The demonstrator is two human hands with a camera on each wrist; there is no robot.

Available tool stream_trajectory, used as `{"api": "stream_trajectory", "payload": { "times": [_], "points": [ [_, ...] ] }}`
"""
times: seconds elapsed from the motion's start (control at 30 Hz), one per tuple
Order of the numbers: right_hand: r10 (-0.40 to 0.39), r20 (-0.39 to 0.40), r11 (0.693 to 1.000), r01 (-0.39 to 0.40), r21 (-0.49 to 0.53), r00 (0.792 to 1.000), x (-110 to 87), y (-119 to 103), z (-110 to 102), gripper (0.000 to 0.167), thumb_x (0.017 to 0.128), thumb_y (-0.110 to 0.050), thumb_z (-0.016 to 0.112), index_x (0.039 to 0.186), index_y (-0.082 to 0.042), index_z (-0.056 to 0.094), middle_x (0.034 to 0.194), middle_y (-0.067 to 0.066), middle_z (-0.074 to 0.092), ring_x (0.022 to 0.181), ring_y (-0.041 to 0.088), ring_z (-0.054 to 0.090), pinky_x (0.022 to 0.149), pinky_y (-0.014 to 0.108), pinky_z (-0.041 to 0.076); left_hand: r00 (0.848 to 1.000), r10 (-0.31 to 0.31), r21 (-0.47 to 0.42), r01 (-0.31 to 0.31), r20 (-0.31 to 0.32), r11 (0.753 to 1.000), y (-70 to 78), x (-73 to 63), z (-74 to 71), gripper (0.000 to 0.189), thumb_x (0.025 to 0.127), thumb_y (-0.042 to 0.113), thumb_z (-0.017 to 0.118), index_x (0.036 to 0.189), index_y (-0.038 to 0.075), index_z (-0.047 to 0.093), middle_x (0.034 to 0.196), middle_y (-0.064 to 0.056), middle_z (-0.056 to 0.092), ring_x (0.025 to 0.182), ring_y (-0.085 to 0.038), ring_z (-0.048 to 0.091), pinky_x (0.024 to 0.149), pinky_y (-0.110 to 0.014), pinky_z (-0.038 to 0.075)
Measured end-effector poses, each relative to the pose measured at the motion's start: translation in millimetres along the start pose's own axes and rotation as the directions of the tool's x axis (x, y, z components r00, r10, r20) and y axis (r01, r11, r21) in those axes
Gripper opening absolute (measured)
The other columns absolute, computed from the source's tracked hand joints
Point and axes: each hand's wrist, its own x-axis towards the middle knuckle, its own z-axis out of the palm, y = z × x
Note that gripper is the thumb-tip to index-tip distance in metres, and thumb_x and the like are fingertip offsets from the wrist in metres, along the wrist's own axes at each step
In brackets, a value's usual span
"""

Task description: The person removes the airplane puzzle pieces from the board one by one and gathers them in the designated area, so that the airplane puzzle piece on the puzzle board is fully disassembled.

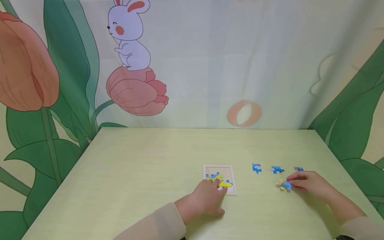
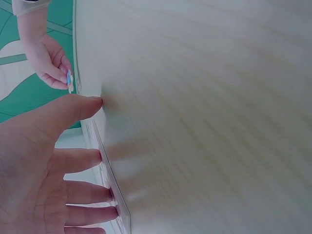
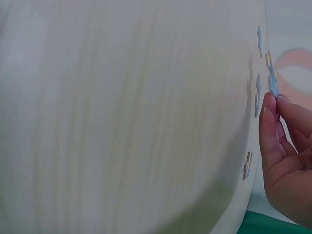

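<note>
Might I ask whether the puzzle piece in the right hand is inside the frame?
Outside: the right hand pinches the piece above the table, well apart from the frame.

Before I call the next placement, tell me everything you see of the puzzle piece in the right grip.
The puzzle piece is thin and flat with a jigsaw outline: blue toward the pinched end, yellow, pale and red toward the other. Its material, perhaps wood or card, is unclear. The right grip pinches it at one end, close to level, clear of the table, nearer the person than three loose pieces.
</note>
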Motion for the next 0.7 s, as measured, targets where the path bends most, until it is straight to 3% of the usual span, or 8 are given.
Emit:
{"api": "stream_trajectory", "payload": {
  "times": [0.13,0.5,0.7],
  "points": [
    [0.017,-0.005,1.000,-0.017,0.009,1.000,-2.5,3,-8,0.031,0.089,-0.006,0.061,0.108,0.018,0.057,0.102,0.014,0.063,0.079,0.002,0.061,0.071,0.023,0.052,1.000,-0.003,0.006,0.003,-0.001,1.000,0.1,0.4,1.6,0.070,0.081,0.065,0.053,0.141,0.030,0.042,0.143,-0.006,0.040,0.129,-0.025,0.040,0.101,-0.038,0.036],
    [0.067,-0.024,0.994,-0.069,-0.082,0.997,-4.6,24,-31,0.032,0.090,-0.009,0.061,0.108,0.017,0.058,0.102,0.017,0.063,0.077,0.003,0.059,0.069,0.022,0.052,1.000,-0.005,0.022,0.005,0.000,1.000,0.6,1.8,2.9,0.070,0.081,0.066,0.051,0.141,0.031,0.041,0.144,-0.005,0.040,0.130,-0.023,0.039,0.100,-0.037,0.036],
    [0.081,-0.002,0.995,-0.081,-0.064,0.997,-6.7,34,-43,0.030,0.090,-0.004,0.058,0.108,0.019,0.056,0.101,0.015,0.064,0.078,0.001,0.059,0.070,0.023,0.052,1.000,-0.006,0.020,0.006,0.010,1.000,-0.2,2.0,2.8,0.071,0.081,0.066,0.051,0.142,0.030,0.040,0.144,-0.005,0.039,0.130,-0.024,0.038,0.101,-0.037,0.035]
  ]
}}
